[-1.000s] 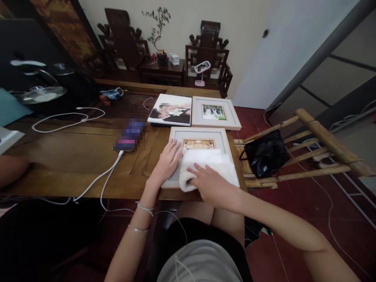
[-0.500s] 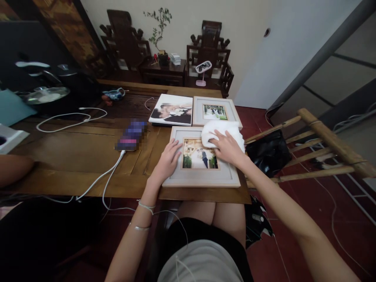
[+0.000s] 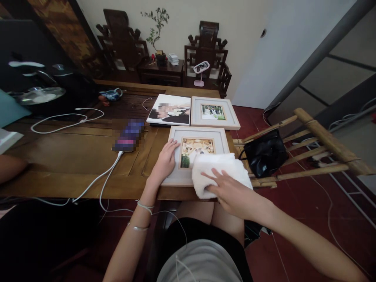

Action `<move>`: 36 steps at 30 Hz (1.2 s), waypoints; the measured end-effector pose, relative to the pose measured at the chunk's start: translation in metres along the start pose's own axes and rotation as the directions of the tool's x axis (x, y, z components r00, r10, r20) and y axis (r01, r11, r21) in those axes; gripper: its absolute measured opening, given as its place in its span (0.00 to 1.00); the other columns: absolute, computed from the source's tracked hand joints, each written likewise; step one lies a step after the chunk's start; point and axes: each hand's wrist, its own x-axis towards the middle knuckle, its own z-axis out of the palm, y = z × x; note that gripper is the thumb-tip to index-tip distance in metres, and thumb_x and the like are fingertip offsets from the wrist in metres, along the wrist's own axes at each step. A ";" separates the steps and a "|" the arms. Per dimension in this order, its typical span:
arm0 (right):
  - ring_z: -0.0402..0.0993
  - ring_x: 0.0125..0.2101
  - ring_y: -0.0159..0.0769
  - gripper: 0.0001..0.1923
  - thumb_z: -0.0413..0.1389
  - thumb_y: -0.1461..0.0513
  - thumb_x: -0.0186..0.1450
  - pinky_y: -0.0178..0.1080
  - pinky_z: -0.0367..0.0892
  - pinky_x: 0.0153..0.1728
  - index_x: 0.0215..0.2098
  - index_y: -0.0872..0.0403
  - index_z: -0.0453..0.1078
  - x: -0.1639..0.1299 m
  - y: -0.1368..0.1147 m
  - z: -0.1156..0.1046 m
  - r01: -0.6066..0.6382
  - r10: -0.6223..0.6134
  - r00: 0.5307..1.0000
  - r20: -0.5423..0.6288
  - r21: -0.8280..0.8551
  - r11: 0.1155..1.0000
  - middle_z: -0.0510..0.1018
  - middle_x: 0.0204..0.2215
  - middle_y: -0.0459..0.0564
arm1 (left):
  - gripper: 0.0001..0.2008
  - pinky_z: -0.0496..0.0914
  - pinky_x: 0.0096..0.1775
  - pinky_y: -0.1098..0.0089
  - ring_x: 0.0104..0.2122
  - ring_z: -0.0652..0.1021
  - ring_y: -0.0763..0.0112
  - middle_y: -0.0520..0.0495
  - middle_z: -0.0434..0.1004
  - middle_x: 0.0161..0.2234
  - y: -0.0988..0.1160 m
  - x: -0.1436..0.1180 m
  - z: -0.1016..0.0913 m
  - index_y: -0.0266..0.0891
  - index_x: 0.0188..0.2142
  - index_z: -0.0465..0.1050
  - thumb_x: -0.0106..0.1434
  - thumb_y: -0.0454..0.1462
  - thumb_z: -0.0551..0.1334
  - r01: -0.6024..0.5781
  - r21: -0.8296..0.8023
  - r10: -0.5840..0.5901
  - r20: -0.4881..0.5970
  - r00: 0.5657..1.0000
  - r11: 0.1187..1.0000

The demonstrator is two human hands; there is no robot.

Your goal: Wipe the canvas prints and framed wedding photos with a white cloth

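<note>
Starting at left of centre, we rest our left hand (image 3: 165, 161) flat, fingers (image 3: 173, 145) released, on the left border of the white photo frame (image 3: 202, 131) lying near the table (image 3: 73, 156) edge. Right of it, our right hand (image 3: 232, 194) presses spread fingers on the white towel (image 3: 219, 166) covering the frame's lower right corner.

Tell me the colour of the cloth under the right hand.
White, a fluffy cloth; the head view shows it clearly.
</note>
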 end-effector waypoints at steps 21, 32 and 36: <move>0.43 0.66 0.62 0.34 0.42 0.80 0.57 0.69 0.53 0.56 0.57 0.53 0.66 0.086 0.108 -0.008 -0.261 0.198 0.949 -0.247 -0.257 0.931 0.52 0.68 0.51 | 0.27 0.61 0.62 0.50 0.64 0.62 0.60 0.42 0.67 0.60 0.006 0.003 -0.014 0.38 0.53 0.72 0.59 0.22 0.48 -0.044 -0.034 0.047 0.084 0.995 0.998; 0.52 0.63 0.62 0.33 0.48 0.77 0.55 0.65 0.57 0.57 0.58 0.54 0.67 0.008 0.011 0.006 -0.060 0.059 0.998 -0.013 -0.095 0.994 0.55 0.67 0.55 | 0.26 0.60 0.62 0.52 0.63 0.63 0.60 0.40 0.63 0.62 0.004 0.001 -0.009 0.37 0.55 0.69 0.60 0.23 0.48 0.038 0.044 -0.041 0.065 0.997 0.998; 0.53 0.63 0.60 0.36 0.47 0.77 0.54 0.62 0.59 0.57 0.59 0.52 0.65 0.003 -0.003 0.003 -0.032 0.032 0.999 0.009 -0.019 0.999 0.53 0.67 0.51 | 0.21 0.60 0.63 0.52 0.64 0.62 0.58 0.35 0.60 0.63 0.003 0.000 -0.007 0.33 0.56 0.66 0.65 0.28 0.49 0.037 0.063 -0.042 0.076 0.996 0.997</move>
